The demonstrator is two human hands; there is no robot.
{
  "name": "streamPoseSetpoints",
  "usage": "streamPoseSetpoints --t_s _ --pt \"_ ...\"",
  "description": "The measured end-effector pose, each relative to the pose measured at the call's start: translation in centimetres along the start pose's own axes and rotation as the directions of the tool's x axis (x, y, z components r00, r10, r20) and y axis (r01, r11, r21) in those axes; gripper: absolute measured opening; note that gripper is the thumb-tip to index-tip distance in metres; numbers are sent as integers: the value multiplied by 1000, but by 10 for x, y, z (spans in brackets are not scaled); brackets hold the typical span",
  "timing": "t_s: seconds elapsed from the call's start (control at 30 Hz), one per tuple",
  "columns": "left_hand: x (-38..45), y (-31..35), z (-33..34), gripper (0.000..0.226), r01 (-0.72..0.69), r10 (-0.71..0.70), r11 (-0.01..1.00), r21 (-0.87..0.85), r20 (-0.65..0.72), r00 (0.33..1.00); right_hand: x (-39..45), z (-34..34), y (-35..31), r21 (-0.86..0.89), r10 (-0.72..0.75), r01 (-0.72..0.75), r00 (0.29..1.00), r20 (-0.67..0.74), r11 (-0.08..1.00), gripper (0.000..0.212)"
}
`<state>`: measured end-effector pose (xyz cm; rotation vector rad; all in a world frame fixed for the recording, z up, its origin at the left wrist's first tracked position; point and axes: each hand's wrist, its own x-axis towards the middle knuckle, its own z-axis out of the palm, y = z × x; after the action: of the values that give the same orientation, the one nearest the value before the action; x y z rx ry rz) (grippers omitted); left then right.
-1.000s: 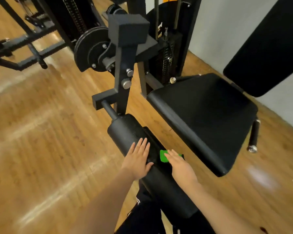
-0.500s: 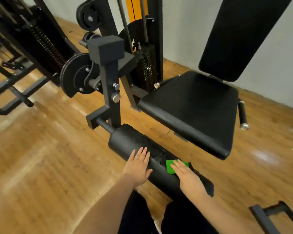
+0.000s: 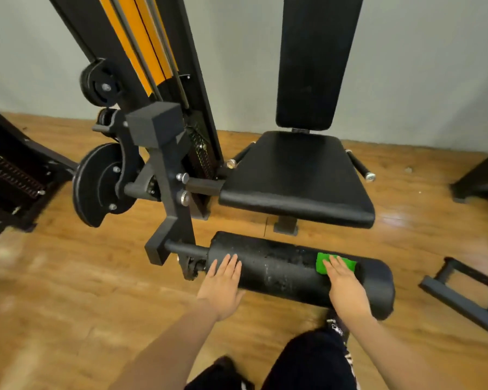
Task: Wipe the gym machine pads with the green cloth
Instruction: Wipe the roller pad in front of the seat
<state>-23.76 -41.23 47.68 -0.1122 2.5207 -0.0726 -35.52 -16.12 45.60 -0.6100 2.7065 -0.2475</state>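
A black roller pad (image 3: 288, 270) lies across the lower middle of the view, its surface scuffed and flecked. My right hand (image 3: 345, 285) presses the green cloth (image 3: 335, 263) flat onto the roller's right part, fingers over the cloth. My left hand (image 3: 221, 282) lies flat on the roller's left end, fingers together, holding nothing. Behind the roller are the black seat pad (image 3: 296, 178) and the upright black back pad (image 3: 313, 60).
The machine's black lever arm (image 3: 169, 175) and round cam plate (image 3: 99, 181) stand left of the seat, below an orange-and-black weight column (image 3: 152, 52). Other black frames sit at the left edge and at the right (image 3: 468, 296) on the wooden floor. A grey wall is behind.
The view has swung so the roller now lies level and the seat faces me. My right hand with the cloth has slid toward the roller's right end; the left hand stays near the left end.
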Motion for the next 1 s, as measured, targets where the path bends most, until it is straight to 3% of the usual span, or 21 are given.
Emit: streamPoseSetpoints --t_s 0.1,0.2,0.47,0.63,0.8,1.0 --pt "-14 -24 3 72 16 -16 1000 4 13 1000 -12 4 -19 65 86 -85 996 -13 994 65" --pt "-18 -41 -3 76 47 -48 999 -15 -27 998 -14 3 -44 97 74 -70 996 -47 993 65" --pt "5 -60 -9 81 100 -109 983 -153 -51 993 45 -1 -136 47 -275 280 957 -86 959 66" --pt "23 -76 14 88 -9 11 986 -165 12 1000 60 26 -172 43 -338 336 938 69 941 65" --pt "40 -121 22 88 -201 199 973 -116 -25 980 63 57 -197 56 -227 235 967 -119 970 63" --pt "47 -151 19 89 -201 201 971 -129 -16 979 71 67 -242 77 -238 245 967 -90 966 72"
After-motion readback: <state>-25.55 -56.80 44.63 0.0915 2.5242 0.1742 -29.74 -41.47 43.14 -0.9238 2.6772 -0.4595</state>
